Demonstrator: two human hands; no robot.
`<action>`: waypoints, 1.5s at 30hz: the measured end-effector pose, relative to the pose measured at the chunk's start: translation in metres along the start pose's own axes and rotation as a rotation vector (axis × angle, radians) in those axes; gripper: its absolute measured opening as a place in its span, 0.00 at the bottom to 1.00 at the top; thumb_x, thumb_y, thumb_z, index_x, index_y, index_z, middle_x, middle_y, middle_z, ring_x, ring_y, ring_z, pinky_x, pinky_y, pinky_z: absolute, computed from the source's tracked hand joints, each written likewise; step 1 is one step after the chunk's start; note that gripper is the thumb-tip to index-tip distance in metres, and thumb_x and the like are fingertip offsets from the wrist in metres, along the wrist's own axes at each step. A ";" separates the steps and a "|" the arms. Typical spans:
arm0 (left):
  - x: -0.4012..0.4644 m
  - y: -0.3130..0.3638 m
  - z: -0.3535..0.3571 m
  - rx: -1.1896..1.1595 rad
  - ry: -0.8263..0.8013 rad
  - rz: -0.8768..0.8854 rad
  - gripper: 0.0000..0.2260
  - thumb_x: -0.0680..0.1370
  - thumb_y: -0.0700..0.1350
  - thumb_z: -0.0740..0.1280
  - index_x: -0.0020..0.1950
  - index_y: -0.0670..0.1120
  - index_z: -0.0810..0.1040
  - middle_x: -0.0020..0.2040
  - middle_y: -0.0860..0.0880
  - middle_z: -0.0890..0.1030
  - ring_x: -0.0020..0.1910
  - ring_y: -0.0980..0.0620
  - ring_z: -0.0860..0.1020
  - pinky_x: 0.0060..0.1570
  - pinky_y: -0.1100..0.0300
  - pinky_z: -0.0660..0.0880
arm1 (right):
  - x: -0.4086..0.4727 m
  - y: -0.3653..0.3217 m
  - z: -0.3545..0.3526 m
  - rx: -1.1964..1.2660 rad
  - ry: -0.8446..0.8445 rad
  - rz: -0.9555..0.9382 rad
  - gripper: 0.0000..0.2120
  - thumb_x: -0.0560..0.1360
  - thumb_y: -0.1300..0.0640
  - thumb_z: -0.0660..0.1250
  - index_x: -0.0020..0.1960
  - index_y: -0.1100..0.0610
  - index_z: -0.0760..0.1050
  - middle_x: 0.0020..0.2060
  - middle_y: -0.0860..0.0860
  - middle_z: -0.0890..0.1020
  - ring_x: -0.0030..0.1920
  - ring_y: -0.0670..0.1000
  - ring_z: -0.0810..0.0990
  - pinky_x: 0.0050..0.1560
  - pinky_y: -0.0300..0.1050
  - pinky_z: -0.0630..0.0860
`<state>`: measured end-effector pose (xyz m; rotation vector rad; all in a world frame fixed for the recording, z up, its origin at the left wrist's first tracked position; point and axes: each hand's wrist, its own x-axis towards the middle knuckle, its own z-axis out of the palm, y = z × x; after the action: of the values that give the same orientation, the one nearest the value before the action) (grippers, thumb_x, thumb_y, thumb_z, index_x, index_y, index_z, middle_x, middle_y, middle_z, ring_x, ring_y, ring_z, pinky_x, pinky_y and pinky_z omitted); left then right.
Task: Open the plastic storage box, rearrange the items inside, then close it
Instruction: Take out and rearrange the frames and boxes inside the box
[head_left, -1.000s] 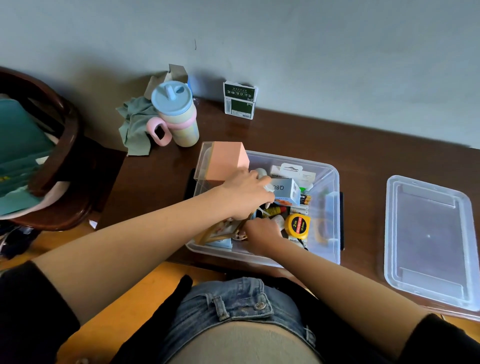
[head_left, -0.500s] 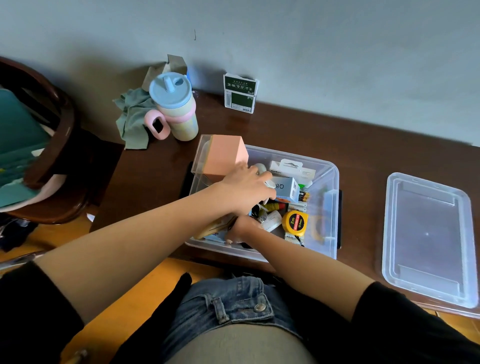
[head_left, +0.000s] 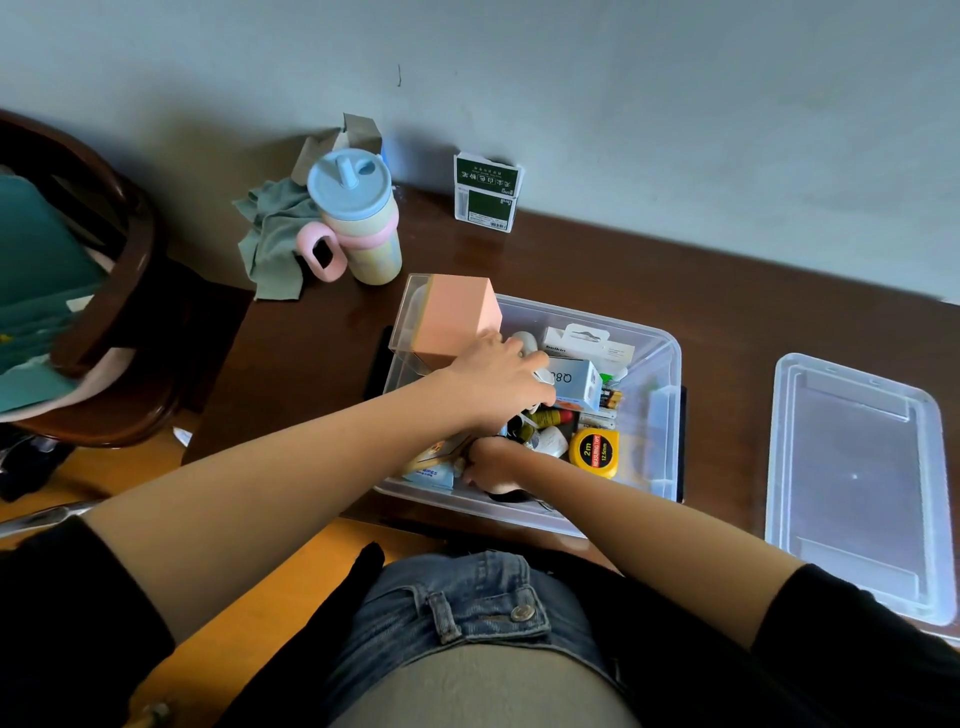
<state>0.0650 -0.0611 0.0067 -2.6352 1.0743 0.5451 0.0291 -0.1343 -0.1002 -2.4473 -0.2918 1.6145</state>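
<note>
The clear plastic storage box (head_left: 670, 364) stands open on the brown table, full of small items. Its lid (head_left: 852, 483) lies flat to the right. My left hand (head_left: 498, 384) reaches into the box's middle, its fingers curled over a small white item (head_left: 543, 375) beside a light blue carton (head_left: 576, 382). My right hand (head_left: 491, 465) is low in the front left of the box, under my left forearm, its fingers hidden among the items. A peach box (head_left: 454, 319) stands in the far left corner. A yellow tape measure (head_left: 595, 451) lies near the front.
A pastel cup with a blue lid (head_left: 358, 218) and a green cloth (head_left: 270, 234) sit at the table's back left. A green and white carton (head_left: 485, 192) leans on the wall. A dark wooden chair (head_left: 124, 291) is at the left.
My right hand has moved left from beside the tape measure to the box's front left, under my left forearm. My left hand has stayed over the middle of the box.
</note>
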 end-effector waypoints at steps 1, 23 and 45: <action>0.000 0.000 0.000 0.001 0.003 0.002 0.25 0.76 0.40 0.62 0.71 0.57 0.65 0.71 0.45 0.63 0.65 0.42 0.67 0.61 0.47 0.67 | 0.001 0.002 0.001 0.014 0.007 -0.018 0.18 0.80 0.56 0.57 0.63 0.68 0.70 0.59 0.63 0.75 0.50 0.58 0.72 0.48 0.45 0.68; 0.002 0.009 0.001 0.008 -0.001 -0.024 0.19 0.76 0.41 0.63 0.67 0.49 0.71 0.68 0.45 0.66 0.66 0.40 0.63 0.60 0.43 0.64 | -0.087 0.077 -0.042 -0.030 0.490 0.042 0.10 0.77 0.53 0.64 0.51 0.55 0.81 0.45 0.52 0.84 0.45 0.54 0.82 0.47 0.47 0.79; 0.058 0.024 0.001 -0.104 0.160 -0.170 0.16 0.78 0.53 0.64 0.60 0.43 0.71 0.57 0.45 0.79 0.55 0.45 0.78 0.43 0.56 0.68 | -0.055 0.102 -0.072 -0.738 0.640 0.134 0.09 0.72 0.66 0.63 0.35 0.56 0.69 0.42 0.52 0.82 0.47 0.53 0.78 0.47 0.42 0.65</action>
<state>0.0861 -0.1133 -0.0215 -2.8680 0.8728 0.3685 0.0799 -0.2513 -0.0508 -3.4197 -0.7192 0.7225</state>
